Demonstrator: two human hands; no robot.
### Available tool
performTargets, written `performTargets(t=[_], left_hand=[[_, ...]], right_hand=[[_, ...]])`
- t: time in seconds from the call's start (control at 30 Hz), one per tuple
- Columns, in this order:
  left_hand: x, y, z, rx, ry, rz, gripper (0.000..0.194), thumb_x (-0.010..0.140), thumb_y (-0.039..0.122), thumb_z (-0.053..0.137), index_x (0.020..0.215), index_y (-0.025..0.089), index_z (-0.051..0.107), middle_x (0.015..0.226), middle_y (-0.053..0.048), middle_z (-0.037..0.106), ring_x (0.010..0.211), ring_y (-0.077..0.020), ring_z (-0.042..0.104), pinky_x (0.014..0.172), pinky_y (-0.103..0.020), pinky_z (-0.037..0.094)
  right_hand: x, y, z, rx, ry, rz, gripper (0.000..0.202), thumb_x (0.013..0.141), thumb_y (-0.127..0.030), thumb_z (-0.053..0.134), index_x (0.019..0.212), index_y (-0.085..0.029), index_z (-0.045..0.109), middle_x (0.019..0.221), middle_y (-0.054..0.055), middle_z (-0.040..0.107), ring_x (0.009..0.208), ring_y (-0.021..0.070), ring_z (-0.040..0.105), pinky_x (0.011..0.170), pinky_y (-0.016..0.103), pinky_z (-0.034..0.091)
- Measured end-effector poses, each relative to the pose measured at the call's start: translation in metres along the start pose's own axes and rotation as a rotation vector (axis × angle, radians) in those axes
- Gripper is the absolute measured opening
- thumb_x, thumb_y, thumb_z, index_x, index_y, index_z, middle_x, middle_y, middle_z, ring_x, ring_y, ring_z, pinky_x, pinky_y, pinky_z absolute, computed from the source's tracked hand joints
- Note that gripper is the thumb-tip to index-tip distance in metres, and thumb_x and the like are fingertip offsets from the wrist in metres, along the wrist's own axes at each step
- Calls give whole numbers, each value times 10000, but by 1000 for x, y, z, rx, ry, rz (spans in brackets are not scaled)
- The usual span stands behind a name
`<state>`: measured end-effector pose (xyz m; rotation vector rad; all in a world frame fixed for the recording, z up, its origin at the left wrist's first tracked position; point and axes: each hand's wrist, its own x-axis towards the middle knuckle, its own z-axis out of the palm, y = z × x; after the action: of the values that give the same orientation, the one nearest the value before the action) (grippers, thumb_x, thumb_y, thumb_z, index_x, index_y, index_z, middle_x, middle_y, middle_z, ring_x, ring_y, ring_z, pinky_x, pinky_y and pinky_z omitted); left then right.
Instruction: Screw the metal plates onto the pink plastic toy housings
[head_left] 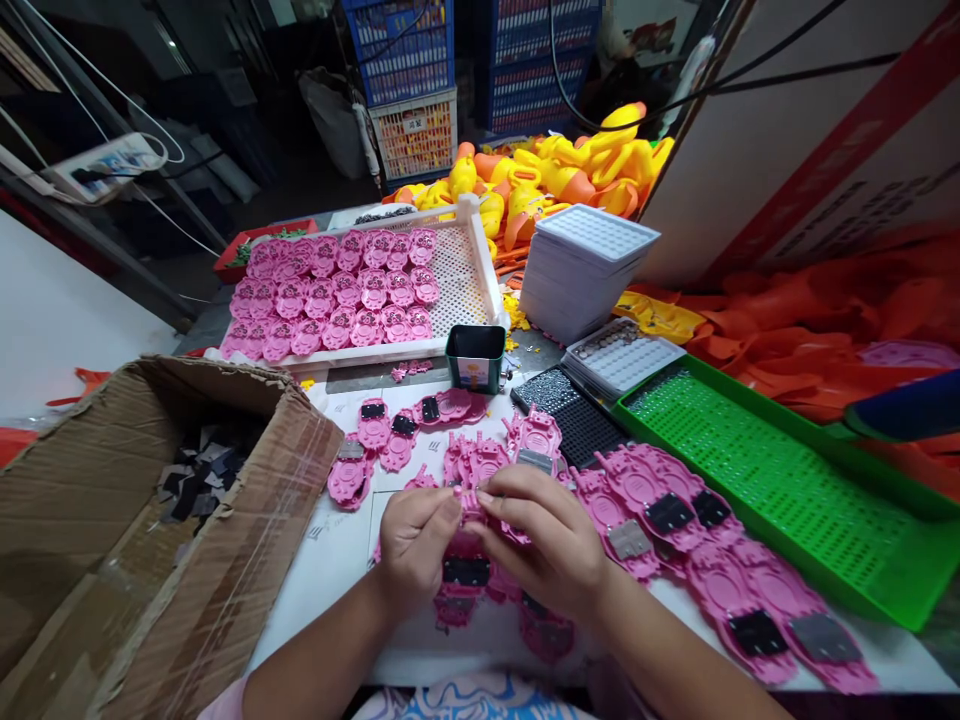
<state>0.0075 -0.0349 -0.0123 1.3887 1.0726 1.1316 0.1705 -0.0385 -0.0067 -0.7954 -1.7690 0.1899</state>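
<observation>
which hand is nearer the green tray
Right. The right hand is left of the green tray, with pink parts between; the left hand is farther left.

dim room [262, 130] beyond a white-topped table [330, 560]

On the white table [322, 565] are lying pink parts [540, 432], from ten to four o'clock, a cup [477, 372] at twelve and a green tray [780, 480] at three
</observation>
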Motion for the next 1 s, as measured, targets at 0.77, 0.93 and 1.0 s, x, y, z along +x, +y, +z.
performTargets(t=[0.77, 0.93, 1.0], left_hand=[[8, 9, 11, -551, -70, -357, 368, 703, 465, 735, 745, 138, 571, 549, 48, 465, 449, -40, 360, 448, -160, 307], [5, 14, 8, -629, -132, -401, 388, 721, 501, 709, 709, 178, 495, 467, 57, 457, 355, -58, 390, 353, -156, 291], [6, 15, 9, -626, -109, -401, 395, 710, 503, 723, 720, 177, 501, 478, 53, 479, 365, -61, 415, 361, -156, 311]], right_hand=[[2, 1, -4, 235, -129, 120, 297, 829, -265, 619, 1117, -200, 599, 1049, 102, 611, 985, 172, 617, 842, 318, 555], [2, 3, -6, 256, -98, 146, 189, 859, -241, 571, 1040, -213, 618, 1003, 88, 617, 941, 164, 627, 810, 304, 556], [1, 4, -6, 242, -95, 137, 195, 868, -252, 557, 1053, -211, 606, 1000, 90, 616, 944, 169, 623, 809, 310, 553]])
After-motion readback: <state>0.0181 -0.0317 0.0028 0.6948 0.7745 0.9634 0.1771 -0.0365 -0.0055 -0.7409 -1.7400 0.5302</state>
